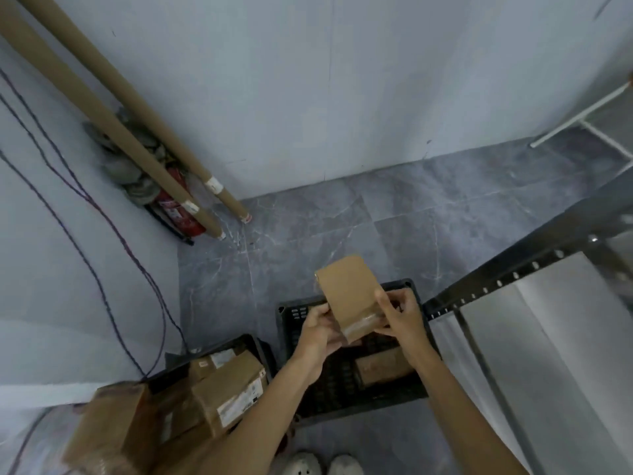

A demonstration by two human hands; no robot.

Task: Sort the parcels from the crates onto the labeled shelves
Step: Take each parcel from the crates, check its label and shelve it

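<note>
Seen from the head camera, both hands hold one parcel (346,293) up in the air over the right crate (399,285). The parcel is a flat brown cardboard piece, tilted, its far end pointing away towards the floor tiles and its near end crossed by a strip of clear tape.

The left hand (317,335) grips the parcel's near left edge, its fingers curled round behind the cardboard and its thumb on the front. The right hand (400,318) pinches the near right edge just beside the tape, fingers bent and closed on the cardboard. Neither hand is spread; both are clamped on the parcel.

The right crate is black plastic and stands on the grey floor (308,228) just left of a dark metal shelf rack (513,276). One more brown box (380,368) lies inside it, partly hidden behind the right forearm.

The left crate (255,342), also black, stands beside it, nearer and to the left, with several taped boxes (233,389) bearing white labels stacked in it. An open carton (113,430) sits at the near left, blurred.

In the far left corner two long cardboard tubes (120,111) lean against the wall, with a red fire extinguisher (176,209) behind their lower ends. Dark cables (85,200) hang down the left wall. A white frame (582,121) shows at the far right. The toes of two white shoes (322,464) show at the near edge.
</note>
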